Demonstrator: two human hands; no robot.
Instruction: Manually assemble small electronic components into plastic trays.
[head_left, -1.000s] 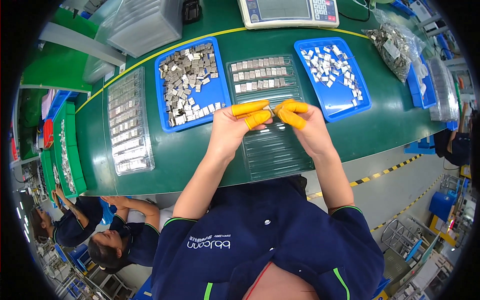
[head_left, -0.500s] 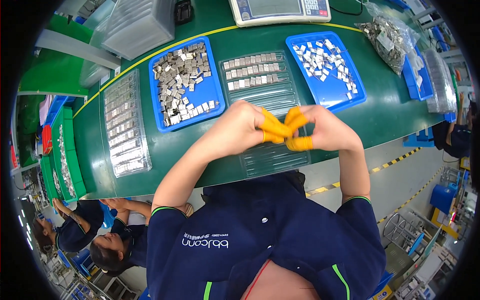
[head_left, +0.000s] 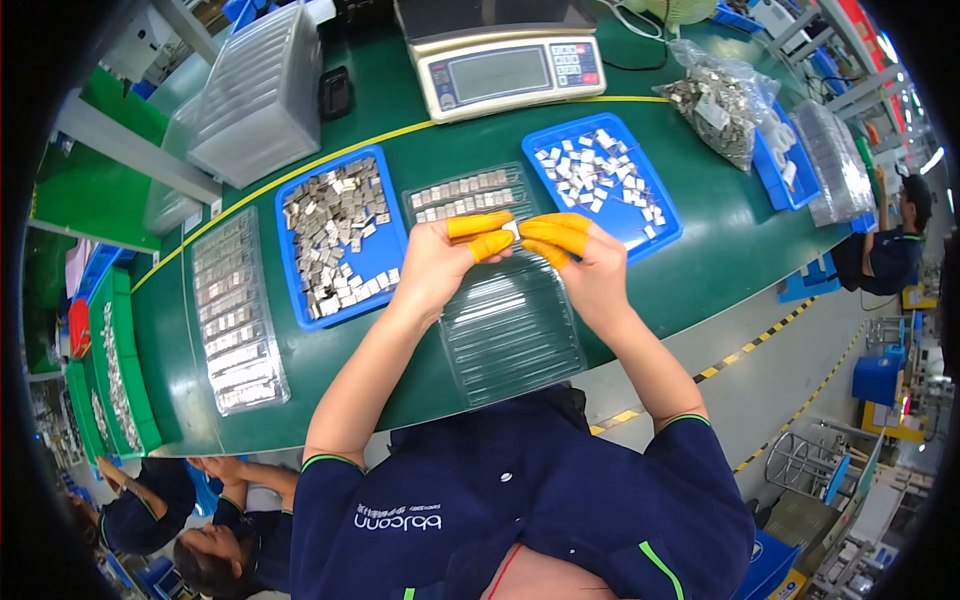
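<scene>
My left hand [head_left: 440, 262] and my right hand [head_left: 585, 258], both with yellow finger covers, meet over a clear ribbed plastic tray [head_left: 512, 345]. Pinched between their fingertips is a small white-and-silver block-shaped part [head_left: 513, 231]. Similar parts lie in rows in the far end of the clear tray, partly hidden by my hands; its near slots show bare. To the left, a blue tray [head_left: 377, 262] holds a heap of silver and white parts. At the right, another blue tray [head_left: 612, 218] contains loose white parts with thin leads.
A digital scale [head_left: 500, 75] stands at the back, near stacked clear trays [head_left: 255, 100]. A filled clear tray [head_left: 238, 310] lies left. At the back right are a bag of parts [head_left: 715, 110] and a blue bin [head_left: 788, 170]. Co-workers sit at the left and far right.
The head view has shifted, bringing more of the scale into sight. My fingers, blurred together before, now hold a visible small part between both hands, over the upper tray rows.
</scene>
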